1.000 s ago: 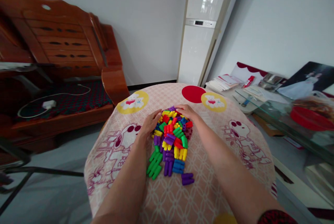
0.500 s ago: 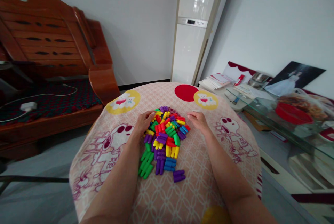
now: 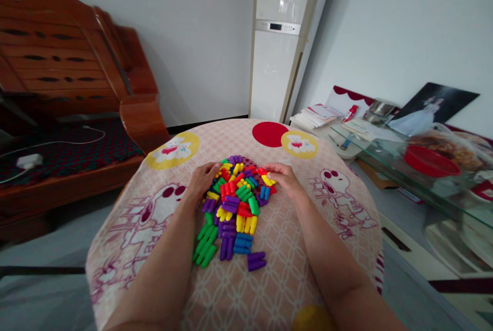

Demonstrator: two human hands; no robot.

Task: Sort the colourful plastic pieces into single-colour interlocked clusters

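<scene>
A heap of plastic building blocks in red, yellow, green, blue and purple lies on the round table's patterned cloth. At the heap's far left edge rests my left hand, its fingers bent together against the blocks; whether anything is between them is hidden. My right hand is closed at the far right edge, thumb and fingers on a yellow block beside red ones. Nearer to me lie a green block group, a blue block and a separate purple block.
To the left stands a wooden bench with a white charger and cable. A tall white air conditioner is behind the table. On the right, a glass-topped stand carries papers, a red bowl and a photo.
My right hand has moved left and in to the heap, and its fingers have closed on a yellow block. My left hand stays at the heap's edge. The whole view has shifted slightly.
</scene>
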